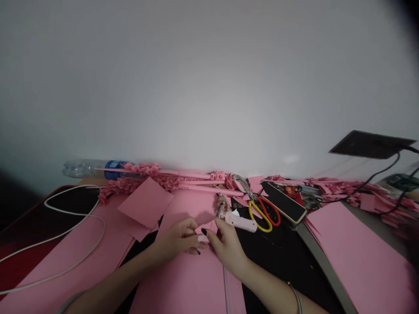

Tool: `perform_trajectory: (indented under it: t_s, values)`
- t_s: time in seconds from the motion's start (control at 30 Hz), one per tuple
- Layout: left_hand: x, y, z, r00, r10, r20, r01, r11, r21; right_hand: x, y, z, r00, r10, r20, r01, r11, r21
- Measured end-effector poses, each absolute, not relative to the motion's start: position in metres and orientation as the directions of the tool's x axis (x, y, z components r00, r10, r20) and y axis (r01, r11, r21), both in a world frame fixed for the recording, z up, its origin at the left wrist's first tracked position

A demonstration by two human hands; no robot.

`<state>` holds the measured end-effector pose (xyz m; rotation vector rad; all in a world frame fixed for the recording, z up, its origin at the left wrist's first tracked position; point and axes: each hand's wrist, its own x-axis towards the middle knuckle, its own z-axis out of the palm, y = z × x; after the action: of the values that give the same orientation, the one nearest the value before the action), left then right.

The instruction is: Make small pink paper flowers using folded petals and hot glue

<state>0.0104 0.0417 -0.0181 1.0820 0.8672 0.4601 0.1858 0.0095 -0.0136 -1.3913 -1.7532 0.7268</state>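
Observation:
Between my two hands is a small piece of folded pink paper (207, 227). My left hand (183, 239) pinches its left side with thumb and fingers. From the right, my right hand (226, 245) grips the same piece, its thumb lying across the front. Below them lies a large pink sheet (183, 279), with a thin pink paper stick (226, 288) along its right part. Just beyond my right hand is a pale glue gun (241, 221) with a messy, crusted nozzle. Scissors (264, 213) with yellow and red handles rest beside it.
Pink square sheets (146, 203) lie to the left, near a white cable (70, 220). A clear plastic bottle (87, 168) and crumpled pink paper strips (157, 179) line the wall. Rightward are a phone (284, 203), more pink sheets (360, 257) and a dark panel (369, 144) with cables.

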Motion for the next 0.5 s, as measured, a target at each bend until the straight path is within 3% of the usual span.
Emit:
perform_trajectory:
  t_s: [0.5]
  values:
    - [0.0091, 0.0399, -0.0235, 0.569, 0.73, -0.379, 0.03, 0.442, 0.897, 0.1861, 0.0083, -0.0143, -0.135, 0.957, 0.256, 0.541, 0.288, -0.79]
